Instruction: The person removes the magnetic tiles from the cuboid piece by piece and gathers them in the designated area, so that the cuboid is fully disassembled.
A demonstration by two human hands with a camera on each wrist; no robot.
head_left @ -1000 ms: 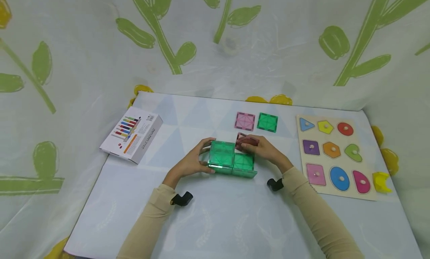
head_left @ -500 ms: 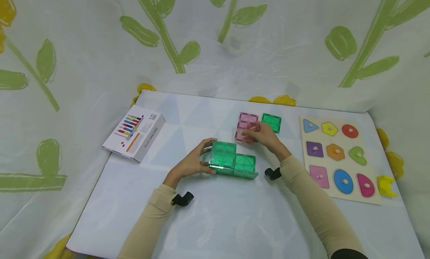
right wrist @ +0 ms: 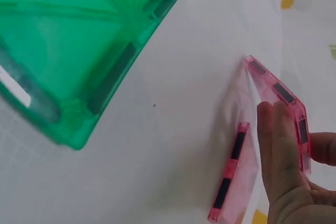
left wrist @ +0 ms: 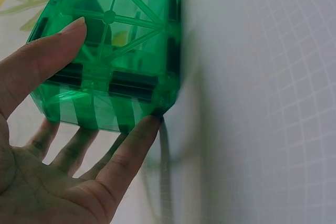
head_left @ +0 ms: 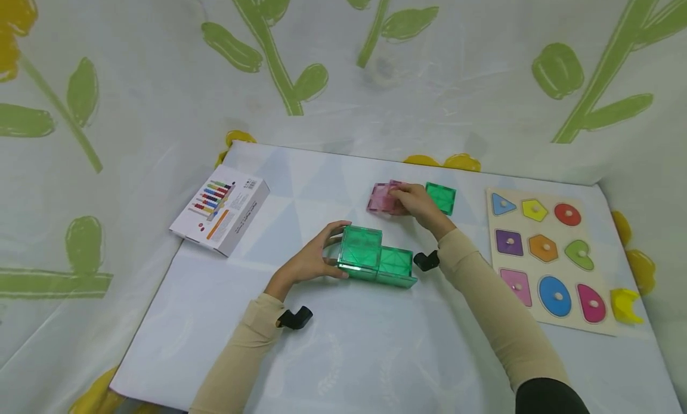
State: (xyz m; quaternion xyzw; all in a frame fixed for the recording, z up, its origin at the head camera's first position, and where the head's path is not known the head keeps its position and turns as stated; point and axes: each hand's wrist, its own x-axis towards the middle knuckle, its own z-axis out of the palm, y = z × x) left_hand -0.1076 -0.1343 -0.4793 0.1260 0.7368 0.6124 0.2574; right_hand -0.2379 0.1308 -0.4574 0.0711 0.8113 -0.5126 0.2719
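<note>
My left hand (head_left: 309,259) grips the left end of a block built from translucent green magnetic tiles (head_left: 361,247). In the left wrist view the thumb lies on one face of the tile block (left wrist: 118,35) and the fingers (left wrist: 128,153) reach along its lower edge. The block has a taller box part and a lower part on its right. Behind the block my right hand (head_left: 421,206) pinches a pink magnetic tile (right wrist: 286,95), raised at a tilt between thumb and fingers. Beside it is another pink tile (head_left: 378,198), low at the table.
A flat green tile (head_left: 441,198) lies right of the right hand. At the right is a wooden shape puzzle board (head_left: 522,272) with knobbed pieces, and a yellow curved piece (head_left: 624,306) beside it. A white box (head_left: 220,211) stands at the left on the table (head_left: 343,348).
My right hand has moved from beside the green block back to the far pink tile, carrying its pink tile. The left hand keeps its hold on the block. The camera view has shifted slightly.
</note>
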